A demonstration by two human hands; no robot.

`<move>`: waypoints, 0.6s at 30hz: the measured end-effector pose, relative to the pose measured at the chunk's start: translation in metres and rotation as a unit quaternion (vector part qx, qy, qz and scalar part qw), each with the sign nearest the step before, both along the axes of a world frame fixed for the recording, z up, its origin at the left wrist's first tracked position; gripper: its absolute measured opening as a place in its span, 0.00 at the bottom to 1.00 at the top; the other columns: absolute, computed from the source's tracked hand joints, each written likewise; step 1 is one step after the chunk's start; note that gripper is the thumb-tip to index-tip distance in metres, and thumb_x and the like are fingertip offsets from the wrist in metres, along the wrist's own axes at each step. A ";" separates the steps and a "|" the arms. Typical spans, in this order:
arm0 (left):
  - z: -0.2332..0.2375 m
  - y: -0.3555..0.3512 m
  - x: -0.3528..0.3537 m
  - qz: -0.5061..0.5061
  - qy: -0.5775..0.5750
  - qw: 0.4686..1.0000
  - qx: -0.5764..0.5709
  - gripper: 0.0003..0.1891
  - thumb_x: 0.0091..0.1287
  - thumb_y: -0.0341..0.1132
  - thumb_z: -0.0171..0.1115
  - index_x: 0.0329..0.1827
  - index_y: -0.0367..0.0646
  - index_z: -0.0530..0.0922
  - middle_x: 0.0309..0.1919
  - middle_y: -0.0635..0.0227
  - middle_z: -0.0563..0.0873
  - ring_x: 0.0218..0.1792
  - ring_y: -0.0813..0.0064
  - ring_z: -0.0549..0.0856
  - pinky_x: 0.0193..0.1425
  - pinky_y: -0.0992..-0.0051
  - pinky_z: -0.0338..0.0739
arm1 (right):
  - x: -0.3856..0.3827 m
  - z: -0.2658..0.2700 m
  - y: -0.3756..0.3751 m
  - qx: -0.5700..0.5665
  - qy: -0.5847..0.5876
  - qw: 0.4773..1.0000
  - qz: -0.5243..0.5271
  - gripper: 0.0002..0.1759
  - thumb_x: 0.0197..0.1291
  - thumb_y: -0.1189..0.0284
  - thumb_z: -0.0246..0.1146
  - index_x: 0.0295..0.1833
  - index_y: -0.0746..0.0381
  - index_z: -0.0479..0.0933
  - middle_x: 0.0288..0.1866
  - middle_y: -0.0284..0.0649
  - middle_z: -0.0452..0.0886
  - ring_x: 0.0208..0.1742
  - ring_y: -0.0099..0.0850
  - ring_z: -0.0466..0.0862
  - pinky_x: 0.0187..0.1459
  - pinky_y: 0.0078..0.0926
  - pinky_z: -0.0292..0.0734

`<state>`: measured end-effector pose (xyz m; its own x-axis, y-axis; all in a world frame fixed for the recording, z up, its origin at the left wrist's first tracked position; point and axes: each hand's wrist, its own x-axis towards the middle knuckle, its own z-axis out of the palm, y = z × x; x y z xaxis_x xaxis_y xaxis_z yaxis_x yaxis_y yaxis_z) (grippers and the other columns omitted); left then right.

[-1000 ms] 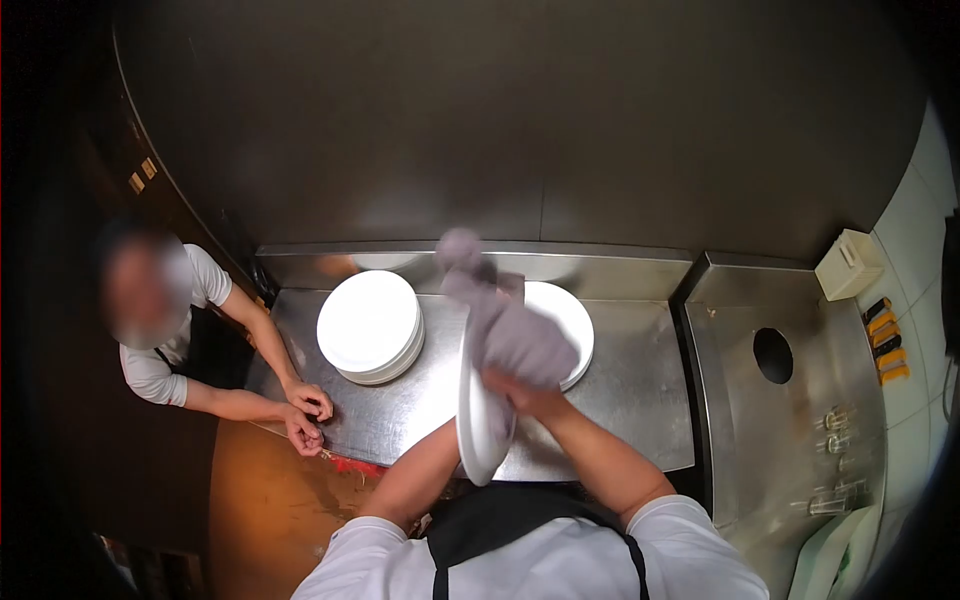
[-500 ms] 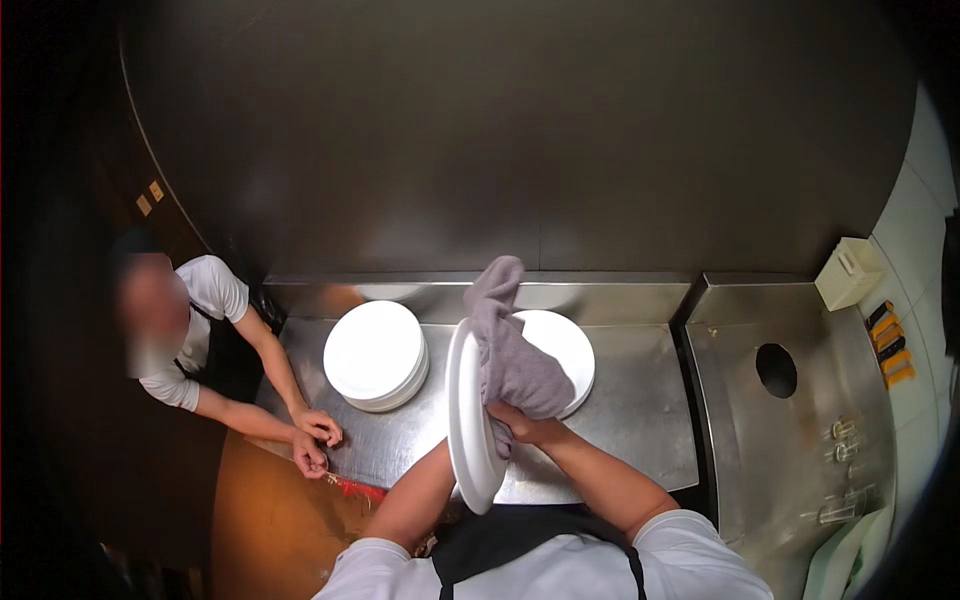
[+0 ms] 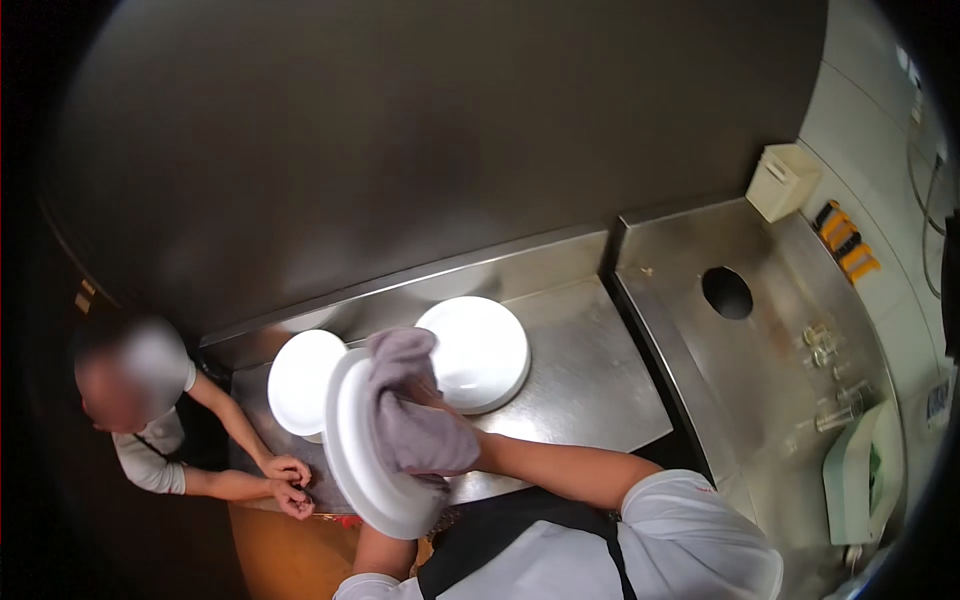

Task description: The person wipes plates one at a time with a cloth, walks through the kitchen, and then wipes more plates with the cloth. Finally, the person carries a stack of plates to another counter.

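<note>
A white plate [image 3: 352, 450] is held up tilted in front of me, over the near edge of the steel counter. My left forearm [image 3: 384, 552] runs up behind it, and the left hand is hidden there, holding the plate from the far side. Bunched over the plate's inner face is a grey-purple cloth [image 3: 438, 440]. My right hand [image 3: 428, 388], partly wrapped in the cloth, is closed on it and presses it to the plate. Beyond them on the counter are a left stack of white plates [image 3: 298, 375] and a right stack of white plates [image 3: 470, 345].
A co-worker [image 3: 145, 400] leans at the counter's left end, hands together [image 3: 288, 485]. To the right, past a dark gap, is a steel counter [image 3: 670, 330] with a round hole [image 3: 727, 292], several glasses [image 3: 838, 405], a cream container [image 3: 782, 182] and a pale green bin [image 3: 850, 480].
My view has turned to the right. The plate has gone from nearly edge-on to showing more of its inner face, and my right hand with the cloth has shifted across it.
</note>
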<state>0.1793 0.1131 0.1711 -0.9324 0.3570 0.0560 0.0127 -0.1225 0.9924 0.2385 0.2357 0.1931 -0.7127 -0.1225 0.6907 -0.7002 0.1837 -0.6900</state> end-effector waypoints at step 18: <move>0.001 -0.009 -0.007 0.012 -0.015 1.000 -0.017 0.26 0.79 0.53 0.45 0.35 0.38 0.79 0.24 0.60 0.80 0.31 0.63 0.81 0.40 0.63 0.75 | -0.002 0.011 0.010 -0.093 0.008 0.995 0.015 0.41 0.61 0.62 0.67 0.74 0.67 0.58 0.73 0.55 0.63 0.76 0.47 0.62 0.79 0.43 0.49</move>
